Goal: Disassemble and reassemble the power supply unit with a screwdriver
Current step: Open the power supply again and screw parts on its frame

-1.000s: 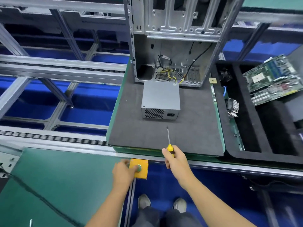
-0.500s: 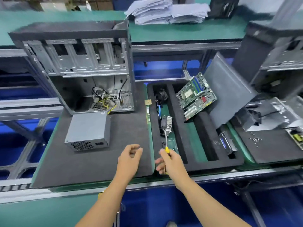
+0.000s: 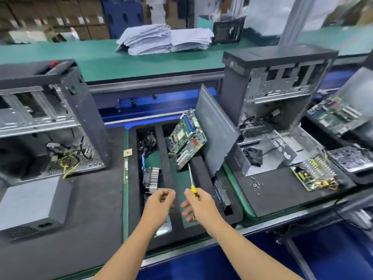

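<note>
The power supply unit [image 3: 33,207] is the grey metal box at my far left. It lies flat on the dark foam mat [image 3: 90,209] on the desk, just in front of the open computer case [image 3: 52,122]. It is still closed up. Its end with the air holes and the plug socket points toward me and a bit to the right. Its long side runs from that end back toward the case.

I think I am still at the start of the job. The box has not been opened, and my hands are not on it. They are well apart from it, over the black foam tray [image 3: 133,178] in the middle.

My right hand [image 3: 198,205] holds the screwdriver [image 3: 192,184] by its yellow handle. The thin metal tip points up and away from me, toward the green circuit board [image 3: 186,138] that leans in the tray. My left hand [image 3: 159,201] is beside it with its fingers curled in, tips close together. It is too blurry to tell if it pinches something small or nothing.

Next I would bring both hands back to the left. One hand should hold the box steady. The other should set the tip straight into a screw on its cover, so it does not slip.
</note>
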`<state>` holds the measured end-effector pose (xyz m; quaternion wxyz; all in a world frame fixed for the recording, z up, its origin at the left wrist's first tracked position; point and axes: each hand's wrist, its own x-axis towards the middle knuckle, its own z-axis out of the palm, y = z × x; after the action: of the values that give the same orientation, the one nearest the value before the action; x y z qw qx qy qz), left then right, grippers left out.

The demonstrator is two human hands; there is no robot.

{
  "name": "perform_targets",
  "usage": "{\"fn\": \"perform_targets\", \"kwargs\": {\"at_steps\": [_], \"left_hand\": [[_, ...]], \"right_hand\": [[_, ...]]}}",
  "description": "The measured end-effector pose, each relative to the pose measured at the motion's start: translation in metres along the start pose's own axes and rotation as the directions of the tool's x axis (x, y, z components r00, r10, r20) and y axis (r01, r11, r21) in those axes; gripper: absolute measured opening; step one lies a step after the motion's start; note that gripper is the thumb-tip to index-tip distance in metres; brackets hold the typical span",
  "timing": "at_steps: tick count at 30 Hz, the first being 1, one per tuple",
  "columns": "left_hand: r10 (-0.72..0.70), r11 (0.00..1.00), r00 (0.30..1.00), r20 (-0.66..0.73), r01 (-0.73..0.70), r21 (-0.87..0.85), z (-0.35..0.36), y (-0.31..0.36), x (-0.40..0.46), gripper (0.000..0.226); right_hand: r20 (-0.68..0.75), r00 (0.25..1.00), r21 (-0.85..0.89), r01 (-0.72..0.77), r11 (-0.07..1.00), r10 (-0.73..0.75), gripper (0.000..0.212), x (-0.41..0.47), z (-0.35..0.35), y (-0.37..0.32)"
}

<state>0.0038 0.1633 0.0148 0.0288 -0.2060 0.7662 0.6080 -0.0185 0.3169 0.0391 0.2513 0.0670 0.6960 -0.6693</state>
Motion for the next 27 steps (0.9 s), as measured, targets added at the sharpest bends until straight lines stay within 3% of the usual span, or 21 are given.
{"fn": "perform_targets", "kwargs": {"at_steps": [27], "left_hand": [[-0.055, 0.996, 0.998, -0.009, 0.054, -0.076, 0.012, -0.013, 0.025, 0.012]], "right_hand": [[-0.006, 0.998, -0.046, -0.067, 0.997, 0.066, 0.024, 0.019, -0.005, 0.014]]}}
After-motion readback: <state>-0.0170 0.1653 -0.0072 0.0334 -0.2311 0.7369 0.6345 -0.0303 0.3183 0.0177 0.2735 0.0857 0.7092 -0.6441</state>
